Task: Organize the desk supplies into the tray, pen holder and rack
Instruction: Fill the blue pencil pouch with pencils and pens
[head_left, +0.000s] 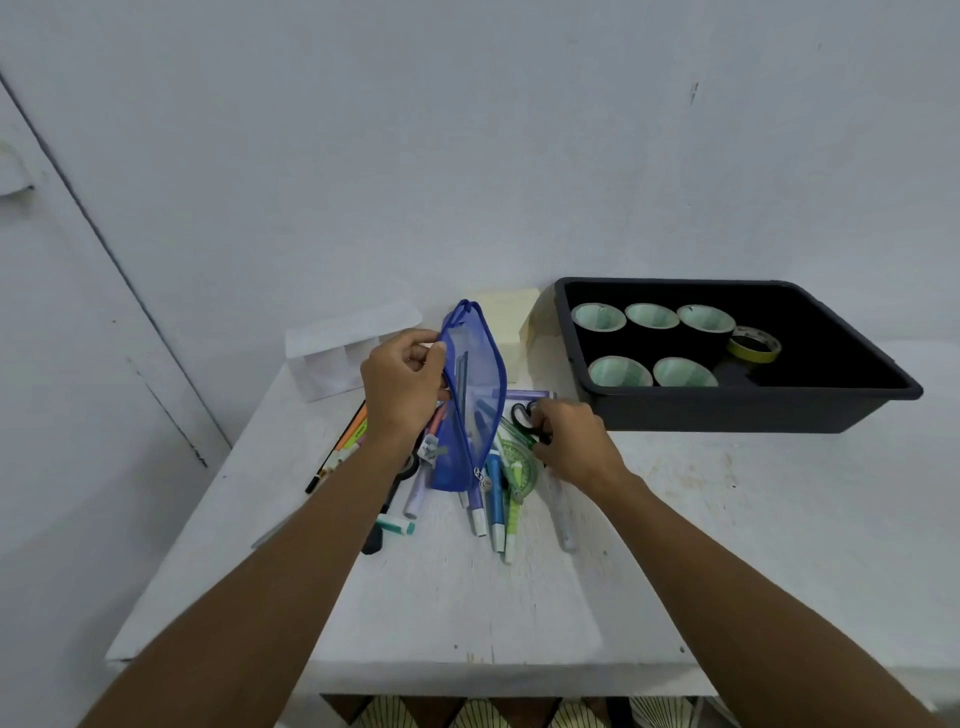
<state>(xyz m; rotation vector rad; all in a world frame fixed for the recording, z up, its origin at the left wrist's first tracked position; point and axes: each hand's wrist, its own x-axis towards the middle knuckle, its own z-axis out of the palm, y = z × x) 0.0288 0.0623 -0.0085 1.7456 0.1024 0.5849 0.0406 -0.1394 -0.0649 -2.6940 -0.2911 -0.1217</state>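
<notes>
Left hand (402, 387) grips blue pouch (475, 395), right hand (566, 441) holds scissors (523, 415); zip-pull (485, 483) marking unreadable

Translucent blue mesh pouch (475, 395); matt black plastic tray (727, 413); scuffed white-painted desk (727, 545).

Blue mesh pouch (472, 395), zip pull at its lower end, held upright by the left hand (402, 387) over a loose heap of pens and markers (493, 514) on the table (727, 519); orange pencils (348, 436) lie at the heap's left edge. Green protractor (514, 462) and black-handled scissors (522, 415) lie just right of the pouch, with the right hand (569, 441) curled over the scissors' handles. Black tray (727, 413), far right, holds five dark rolls with pale green insides (621, 371) and one yellow tape roll (753, 345).
</notes>
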